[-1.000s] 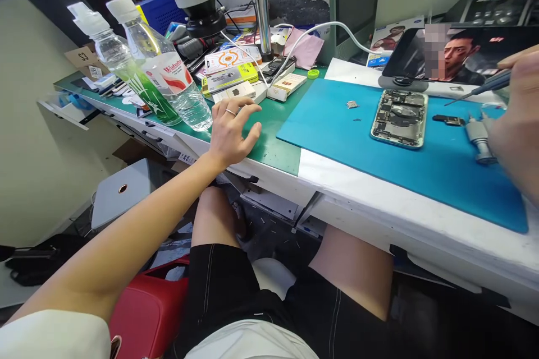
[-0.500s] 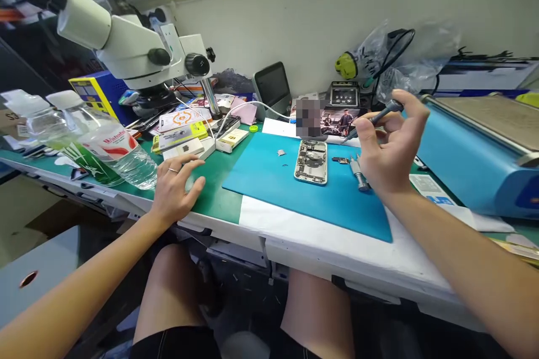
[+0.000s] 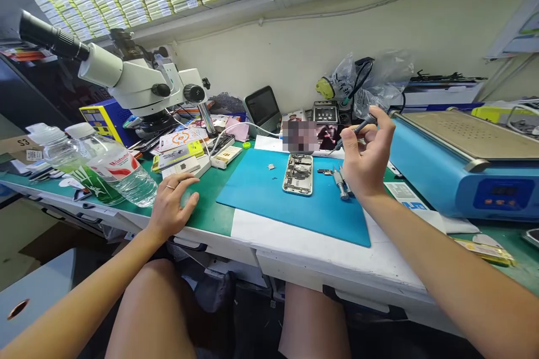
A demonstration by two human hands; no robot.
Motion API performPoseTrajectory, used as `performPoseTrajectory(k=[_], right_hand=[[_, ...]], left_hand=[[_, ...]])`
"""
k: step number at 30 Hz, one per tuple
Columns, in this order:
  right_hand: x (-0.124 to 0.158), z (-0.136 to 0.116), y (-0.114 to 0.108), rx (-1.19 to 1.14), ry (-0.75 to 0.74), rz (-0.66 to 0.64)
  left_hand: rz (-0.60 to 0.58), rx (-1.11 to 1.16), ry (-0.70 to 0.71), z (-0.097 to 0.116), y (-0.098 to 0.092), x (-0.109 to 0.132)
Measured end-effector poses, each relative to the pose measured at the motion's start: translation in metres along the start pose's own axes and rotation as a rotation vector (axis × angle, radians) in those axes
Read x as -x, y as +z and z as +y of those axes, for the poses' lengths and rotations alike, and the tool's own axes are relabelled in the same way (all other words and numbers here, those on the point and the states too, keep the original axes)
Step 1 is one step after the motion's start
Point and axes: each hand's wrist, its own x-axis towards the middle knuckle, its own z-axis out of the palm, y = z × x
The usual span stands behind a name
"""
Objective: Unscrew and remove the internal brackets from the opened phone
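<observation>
My right hand [image 3: 366, 151] is closed around a slim grey screwdriver [image 3: 357, 129], held above the right side of the blue mat [image 3: 261, 202], its tip slanting down to the left. An opened phone [image 3: 298, 174] lies on the mat with its inner parts showing. Right of it sit a small dark phone part [image 3: 325, 171] and grey screwdrivers [image 3: 340, 184], partly behind my right hand. A small silvery piece [image 3: 271, 166] rests left of the phone. My left hand [image 3: 174, 202] rests on the green bench near the bottles, fingers loosely curved and apart, holding nothing.
Two plastic bottles [image 3: 122, 171] stand at the left. Behind them is a microscope [image 3: 143, 84], with small boxes [image 3: 181, 154] piled beside it. On the right stands a blue heating plate machine [image 3: 463, 162]. A small screen device [image 3: 263, 106] leans near the wall.
The view has tilted up and turned right, bringing the shelf of yellow packets into sight. Both hands keep nearly the same pose, the right one still holding the screwdriver.
</observation>
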Motion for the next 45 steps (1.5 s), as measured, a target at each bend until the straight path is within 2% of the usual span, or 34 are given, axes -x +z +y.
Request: performPoseTrajectory(k=[6,13,19,22,25,29,31,34,37,42,45], right_hand=[[-0.001,0.000,-0.002,0.016,0.010,0.004],[0.003,0.002,-0.001,0.038,0.015,-0.059],[0.007,0.005,0.001,0.032,0.028,-0.086],[0.010,0.007,0.002,0.034,0.047,-0.095],[0.013,0.007,0.004,0.028,0.055,-0.129],[0.017,0.005,0.005,0.019,0.037,-0.202],[0.020,0.002,0.006,0.022,0.020,-0.233],[0.025,-0.001,0.006,0.031,0.004,-0.261],[0.028,-0.003,0.006,0.037,-0.016,-0.292],[0.024,0.001,0.002,0.153,-0.280,-0.395],[0.021,0.001,-0.003,0.213,-0.291,-0.440]], left_hand=[[0.038,-0.012,0.041,-0.002,0.001,0.002],[0.066,-0.037,0.090,-0.004,0.002,0.003],[0.000,0.002,0.213,0.006,-0.005,-0.005],[-0.067,0.079,0.325,0.020,-0.008,-0.022],[-0.127,0.171,0.470,0.043,0.000,-0.049],[-0.142,0.287,0.649,0.083,0.032,-0.090],[-0.132,0.332,0.687,0.100,0.052,-0.105],[-0.128,0.397,0.648,0.117,0.077,-0.118],[-0.153,0.482,0.543,0.121,0.091,-0.119],[-0.286,0.625,0.365,0.109,0.091,-0.115],[-0.344,0.690,0.315,0.103,0.088,-0.114]])
